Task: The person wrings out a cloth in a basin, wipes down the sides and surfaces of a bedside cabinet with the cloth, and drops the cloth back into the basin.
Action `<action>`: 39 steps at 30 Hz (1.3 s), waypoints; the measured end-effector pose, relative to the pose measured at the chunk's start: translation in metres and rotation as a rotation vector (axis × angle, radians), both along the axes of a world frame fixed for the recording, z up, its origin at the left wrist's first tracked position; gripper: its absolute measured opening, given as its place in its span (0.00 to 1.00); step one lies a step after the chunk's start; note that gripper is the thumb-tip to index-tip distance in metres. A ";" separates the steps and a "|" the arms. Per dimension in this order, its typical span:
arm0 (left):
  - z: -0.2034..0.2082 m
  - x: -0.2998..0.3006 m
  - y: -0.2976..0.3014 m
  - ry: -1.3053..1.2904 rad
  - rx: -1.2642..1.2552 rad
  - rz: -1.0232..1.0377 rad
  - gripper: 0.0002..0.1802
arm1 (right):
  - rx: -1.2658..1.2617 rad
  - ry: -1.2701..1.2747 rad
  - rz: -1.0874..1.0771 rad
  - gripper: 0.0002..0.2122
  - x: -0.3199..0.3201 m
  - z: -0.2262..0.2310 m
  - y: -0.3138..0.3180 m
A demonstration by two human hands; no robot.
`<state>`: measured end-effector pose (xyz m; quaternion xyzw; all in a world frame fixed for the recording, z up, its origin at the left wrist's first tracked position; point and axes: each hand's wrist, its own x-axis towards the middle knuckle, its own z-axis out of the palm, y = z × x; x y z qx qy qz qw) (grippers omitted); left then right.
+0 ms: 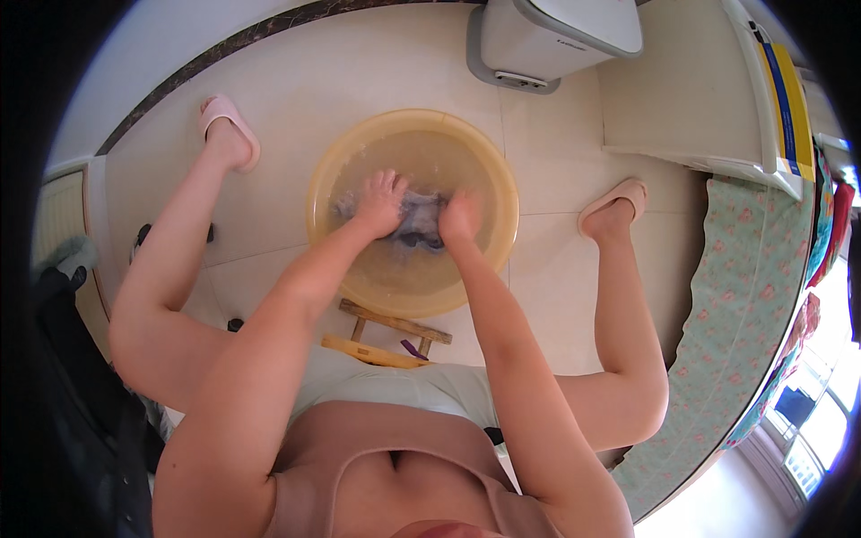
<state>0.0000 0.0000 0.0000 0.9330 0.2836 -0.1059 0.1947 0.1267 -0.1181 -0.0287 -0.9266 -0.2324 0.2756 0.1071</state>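
Note:
A wide yellow plastic basin point(323, 215) of cloudy water stands on the floor between my feet. A wet grey cloth point(420, 215), with darker patches along its near side, lies bunched in the water between my hands. My left hand point(381, 204) rests over the cloth's left part, its fingers stretched forward and slightly apart. At the cloth's right edge is my right hand point(459, 215), its fingers bent and slightly blurred; it looks closed on the fabric. Cloudy water and the hands hide part of the cloth.
A wooden stool point(395, 321) sits just in front of me, close to the basin's near rim. Beyond the basin stands a white and grey bin point(560, 40). A white cabinet point(686, 85) and a green floral curtain point(744, 269) line the right side. Dark bags or fabric point(90, 377) lie at left.

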 end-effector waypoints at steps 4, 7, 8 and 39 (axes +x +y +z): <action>0.016 0.023 0.046 -0.144 -0.204 0.010 0.15 | 0.272 0.132 0.087 0.17 0.037 0.019 0.024; 0.036 0.019 0.055 -0.295 -0.434 0.077 0.12 | 0.488 0.332 0.048 0.15 0.064 0.046 0.017; 0.046 0.019 0.061 -0.298 -0.531 0.125 0.12 | 0.529 0.396 0.055 0.15 0.072 0.054 0.015; -0.015 0.027 0.055 -0.463 -0.456 0.212 0.11 | 0.679 -0.067 0.271 0.14 0.019 0.041 0.016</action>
